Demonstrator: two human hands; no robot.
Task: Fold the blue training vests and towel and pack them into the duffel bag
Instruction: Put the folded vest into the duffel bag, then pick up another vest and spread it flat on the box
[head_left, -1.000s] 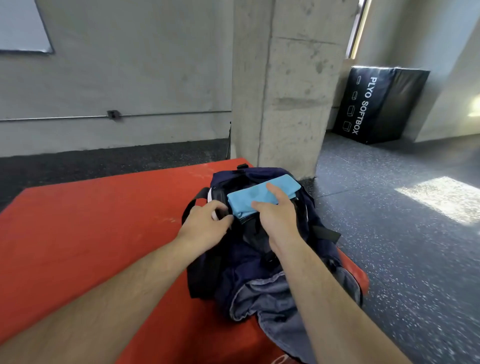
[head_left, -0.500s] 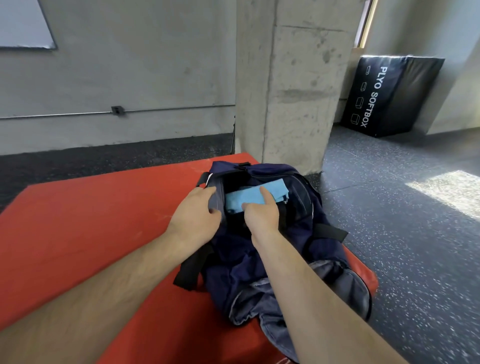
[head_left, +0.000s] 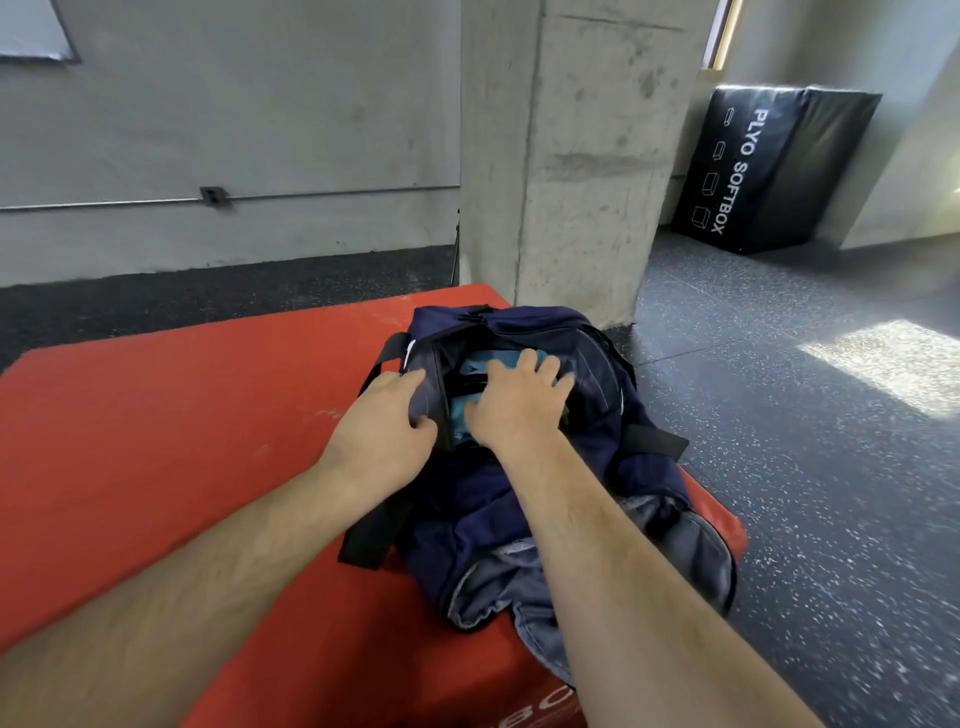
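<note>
A navy duffel bag (head_left: 597, 395) lies on a red mat (head_left: 182, 415), its top opening facing me. My left hand (head_left: 384, 421) grips the left edge of the opening and holds it apart. My right hand (head_left: 514, 405) lies flat, fingers spread, on a folded light-blue cloth (head_left: 460, 415) inside the bag. Only small patches of the blue cloth show beside and beyond my right hand. I cannot tell whether it is a vest or the towel. A grey-blue inner lining (head_left: 498, 582) spills out at the bag's near end.
A concrete pillar (head_left: 561, 156) rises just behind the bag. A black plyo softbox (head_left: 769, 166) leans on the wall at the back right. Dark speckled floor (head_left: 831, 467) runs along the mat's right side. A black strap (head_left: 374, 525) hangs off the bag's left.
The blue cloth went from resting on the bag's opening to deep inside it. My right hand followed it down and flattened on it. My left hand kept hold of the bag's edge.
</note>
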